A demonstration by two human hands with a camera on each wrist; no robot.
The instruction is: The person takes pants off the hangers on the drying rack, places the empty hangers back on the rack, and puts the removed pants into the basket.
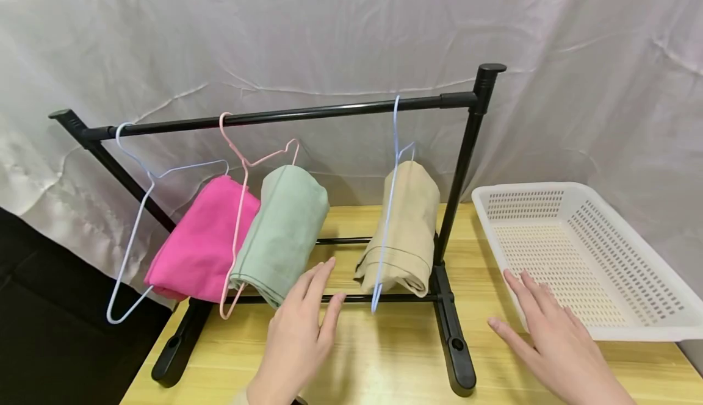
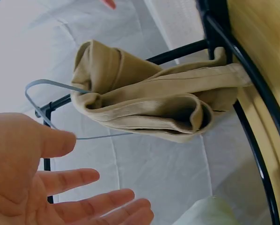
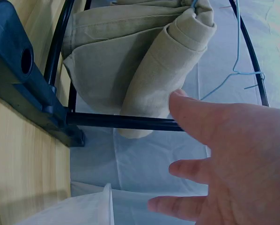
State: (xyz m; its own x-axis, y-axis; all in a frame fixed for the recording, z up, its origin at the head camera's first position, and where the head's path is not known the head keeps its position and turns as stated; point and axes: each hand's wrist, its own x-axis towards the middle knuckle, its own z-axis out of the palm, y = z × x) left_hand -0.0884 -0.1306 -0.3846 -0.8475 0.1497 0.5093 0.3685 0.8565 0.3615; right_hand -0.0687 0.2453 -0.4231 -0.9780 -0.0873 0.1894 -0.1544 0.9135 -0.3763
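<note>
The beige cloth (image 1: pixel 409 228) hangs folded over a blue hanger (image 1: pixel 395 125) near the right end of the black rack (image 1: pixel 329 113). From the left wrist its stacked layers and a hollow fold show, which the head view mostly hides; the right wrist view has a lower bar crossing before it. The left hand (image 1: pixel 293 332), fingers extended and grasping nothing, is near the green cloth (image 1: pixel 288 228). The right hand (image 1: pixel 557 347), also released with fingers spread, overlaps the rim of the white basket (image 1: pixel 642 333); contact cannot be told. The rack's right post (image 1: pixel 464 173) stands between beige cloth and basket. Farther left hangs the pink cloth (image 1: pixel 203 240).
</note>
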